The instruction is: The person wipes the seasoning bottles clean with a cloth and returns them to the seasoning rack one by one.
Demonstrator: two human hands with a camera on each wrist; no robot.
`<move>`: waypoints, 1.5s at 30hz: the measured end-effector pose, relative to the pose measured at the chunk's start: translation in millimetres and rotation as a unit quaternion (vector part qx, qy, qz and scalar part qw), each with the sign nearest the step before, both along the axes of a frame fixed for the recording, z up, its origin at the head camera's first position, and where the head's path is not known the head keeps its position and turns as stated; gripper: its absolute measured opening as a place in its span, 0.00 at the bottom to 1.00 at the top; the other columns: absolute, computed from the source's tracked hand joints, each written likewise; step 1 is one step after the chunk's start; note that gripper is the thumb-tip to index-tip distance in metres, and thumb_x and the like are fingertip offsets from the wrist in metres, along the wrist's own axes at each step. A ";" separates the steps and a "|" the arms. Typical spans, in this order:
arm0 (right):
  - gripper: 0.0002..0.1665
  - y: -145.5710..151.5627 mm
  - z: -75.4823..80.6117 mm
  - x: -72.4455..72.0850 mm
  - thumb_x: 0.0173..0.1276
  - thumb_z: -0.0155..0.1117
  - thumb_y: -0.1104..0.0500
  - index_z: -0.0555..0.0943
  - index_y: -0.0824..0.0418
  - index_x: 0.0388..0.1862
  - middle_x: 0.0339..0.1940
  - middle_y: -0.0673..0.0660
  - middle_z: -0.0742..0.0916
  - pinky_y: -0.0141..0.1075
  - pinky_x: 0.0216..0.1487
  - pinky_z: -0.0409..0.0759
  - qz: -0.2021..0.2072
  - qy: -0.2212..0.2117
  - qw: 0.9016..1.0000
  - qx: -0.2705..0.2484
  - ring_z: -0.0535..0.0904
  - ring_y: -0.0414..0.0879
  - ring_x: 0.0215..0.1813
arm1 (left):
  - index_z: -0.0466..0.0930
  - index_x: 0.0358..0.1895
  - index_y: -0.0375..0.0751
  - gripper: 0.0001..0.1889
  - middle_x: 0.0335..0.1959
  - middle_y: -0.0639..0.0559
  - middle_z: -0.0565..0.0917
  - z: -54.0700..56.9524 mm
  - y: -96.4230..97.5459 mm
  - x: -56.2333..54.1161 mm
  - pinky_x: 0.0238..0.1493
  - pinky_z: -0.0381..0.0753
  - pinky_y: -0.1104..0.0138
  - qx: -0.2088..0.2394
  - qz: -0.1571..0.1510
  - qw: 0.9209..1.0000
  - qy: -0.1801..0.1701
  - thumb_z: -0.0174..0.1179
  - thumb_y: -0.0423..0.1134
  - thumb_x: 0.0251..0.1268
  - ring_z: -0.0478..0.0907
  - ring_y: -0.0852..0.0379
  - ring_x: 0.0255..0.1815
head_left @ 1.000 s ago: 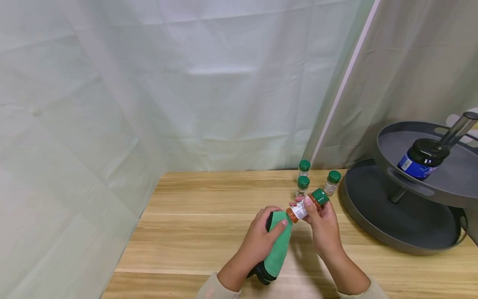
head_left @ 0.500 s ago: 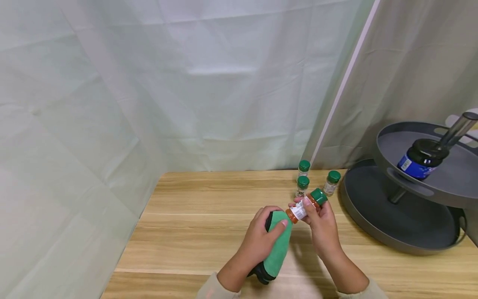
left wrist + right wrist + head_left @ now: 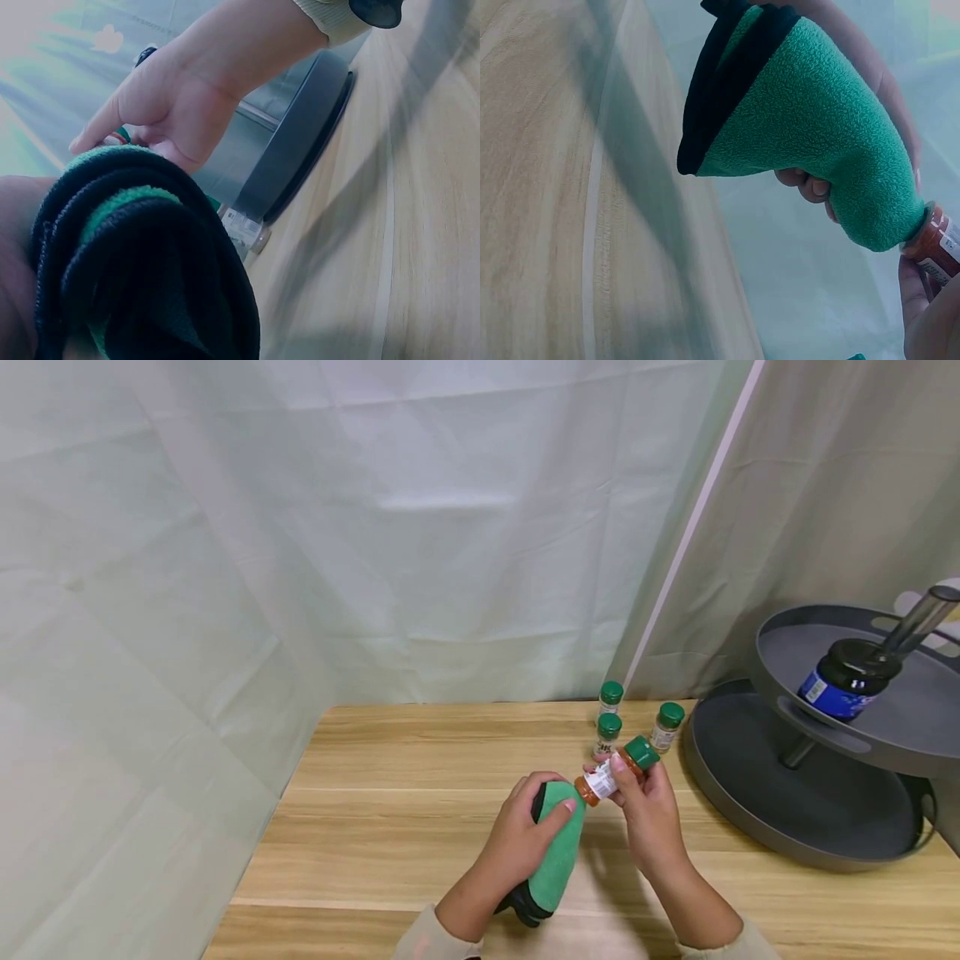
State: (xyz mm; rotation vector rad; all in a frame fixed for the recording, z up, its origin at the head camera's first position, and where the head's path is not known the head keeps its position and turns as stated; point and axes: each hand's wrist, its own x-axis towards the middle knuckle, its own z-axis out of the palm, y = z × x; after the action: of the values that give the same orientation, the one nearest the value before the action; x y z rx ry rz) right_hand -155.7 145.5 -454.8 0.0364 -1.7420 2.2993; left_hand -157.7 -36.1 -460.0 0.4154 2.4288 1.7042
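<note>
Green cloth (image 3: 561, 856): folded, held over the table (image 3: 390, 835); its long axis runs near to far, right of the left palm, and its far end touches the jar's base.
Left hand (image 3: 519, 837): fingers curled round the cloth, thumb pressed on its face.
Spice jar (image 3: 601, 780): tilted; base toward left and near, lid (image 3: 642, 752) toward right and far.
Right hand (image 3: 648, 818): pinches the jar between thumb and fingers; nearer the lid than the left hand.
Standing jars (image 3: 664, 728): three, upright, beyond the hands.
</note>
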 end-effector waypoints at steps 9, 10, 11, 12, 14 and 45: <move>0.15 1.9 6.7 -2.0 0.79 0.53 0.63 0.71 0.54 0.62 0.50 0.49 0.81 0.30 0.51 0.84 -0.020 -0.015 1.000 0.018 0.82 0.37 0.50 | 0.74 0.60 0.63 0.18 0.56 0.56 0.76 -0.6 -3.7 -4.2 0.48 0.78 0.62 0.014 0.010 1.000 0.002 0.57 0.60 0.72 0.76 0.57 0.49; 0.16 2.5 7.6 -2.1 0.79 0.54 0.64 0.71 0.53 0.62 0.50 0.49 0.81 0.30 0.51 0.83 -0.022 -0.017 0.999 0.022 0.81 0.37 0.50 | 0.74 0.60 0.63 0.18 0.56 0.56 0.76 -0.7 -4.1 -4.4 0.48 0.78 0.62 0.016 0.011 1.000 0.003 0.57 0.60 0.72 0.76 0.57 0.50; 0.16 3.2 8.2 -2.6 0.79 0.54 0.64 0.71 0.52 0.62 0.51 0.49 0.81 0.29 0.51 0.83 -0.023 -0.018 0.999 0.024 0.81 0.37 0.50 | 0.74 0.60 0.64 0.18 0.57 0.56 0.76 -0.6 -4.5 -4.5 0.48 0.78 0.61 0.020 0.013 1.000 0.004 0.57 0.59 0.72 0.76 0.56 0.50; 0.17 4.0 8.8 -3.0 0.78 0.55 0.64 0.71 0.52 0.62 0.51 0.50 0.81 0.29 0.52 0.83 -0.023 -0.017 0.999 0.026 0.81 0.37 0.50 | 0.74 0.60 0.64 0.18 0.57 0.56 0.76 -0.5 -4.9 -4.6 0.49 0.78 0.61 0.023 0.015 1.000 0.006 0.57 0.59 0.72 0.76 0.56 0.51; 0.18 6.2 9.8 -3.9 0.78 0.55 0.65 0.70 0.53 0.62 0.51 0.52 0.81 0.29 0.52 0.83 -0.022 -0.012 0.999 0.032 0.83 0.37 0.50 | 0.73 0.60 0.65 0.17 0.58 0.57 0.75 0.3 -5.6 -4.3 0.49 0.77 0.61 0.027 0.020 0.999 0.006 0.57 0.59 0.72 0.75 0.56 0.51; 0.20 75.0 2.6 -30.0 0.70 0.63 0.71 0.76 0.59 0.59 0.48 0.50 0.83 0.24 0.51 0.78 -0.138 0.001 0.990 0.012 0.80 0.40 0.49 | 0.74 0.62 0.59 0.18 0.56 0.50 0.76 -4.9 -15.1 -10.9 0.46 0.79 0.60 0.068 0.049 0.996 -0.003 0.58 0.55 0.73 0.77 0.54 0.48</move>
State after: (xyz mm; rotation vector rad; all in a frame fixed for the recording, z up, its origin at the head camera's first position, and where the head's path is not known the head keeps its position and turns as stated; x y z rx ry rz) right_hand -185.7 220.6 -452.2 -0.1871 -1.6562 2.0793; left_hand -168.6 -51.2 -464.9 0.3096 2.3734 1.9164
